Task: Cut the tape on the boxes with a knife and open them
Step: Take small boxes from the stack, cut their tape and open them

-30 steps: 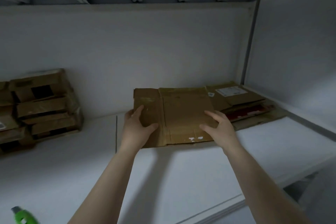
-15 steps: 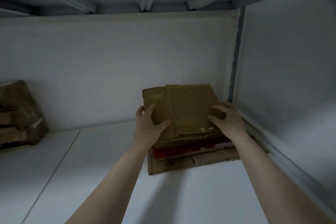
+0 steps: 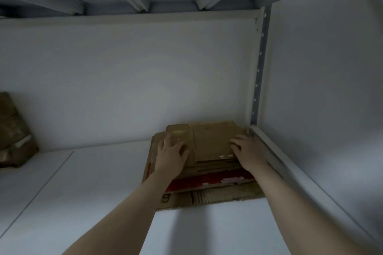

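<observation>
A flattened brown cardboard box (image 3: 211, 143) lies on top of a pile of flattened boxes (image 3: 207, 194) in the back right corner of a white shelf (image 3: 83, 203). My left hand (image 3: 171, 154) rests flat on the left part of the top box, fingers spread. My right hand (image 3: 246, 150) presses on its right edge, fingers slightly bent on the cardboard. A red sheet shows in the middle of the pile. No knife is in view.
A stack of brown boxes (image 3: 12, 136) stands at the far left against the back wall. A perforated metal upright (image 3: 258, 68) and a side panel close the shelf on the right. Another shelf's underside hangs overhead.
Both hands carried the flattened box to the right and set it down on the pile in the corner. The hands now lie on top of it instead of gripping its edges.
</observation>
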